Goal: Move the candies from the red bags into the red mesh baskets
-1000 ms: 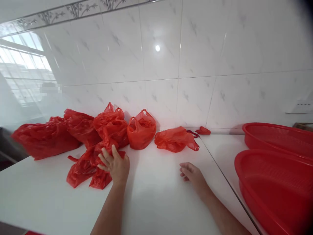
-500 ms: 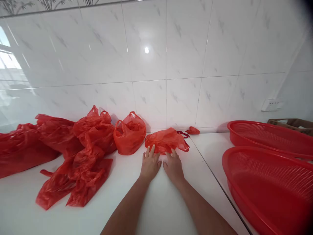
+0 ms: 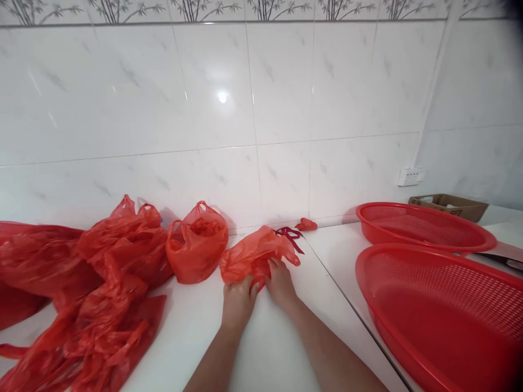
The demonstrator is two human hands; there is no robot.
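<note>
A thin red plastic bag (image 3: 257, 247) lies crumpled on the white table, near the wall. My left hand (image 3: 239, 299) is closed on its front left edge, fingers curled into the plastic. Close beside it, my right hand (image 3: 280, 280) grips the front of the same bag, with its fingertips partly hidden in the folds. Just to the left stands a filled red plastic bag (image 3: 198, 250) with its handles up. Behind the bag, to the right, are dark red strips (image 3: 291, 235) and a small red bundle (image 3: 306, 224).
Several red plastic bags (image 3: 118, 283) are heaped on the left. At right stand two red plastic baskets, one near (image 3: 392, 283) and one farther back (image 3: 368, 226). A cardboard box (image 3: 461, 207) sits beyond them. A tiled wall (image 3: 281, 179) closes off the back.
My hands have gone from spread fingers at the bag's front to curled fingers gripping it. The bag's front has lifted and bunched. The view has tilted up and shifted right.
</note>
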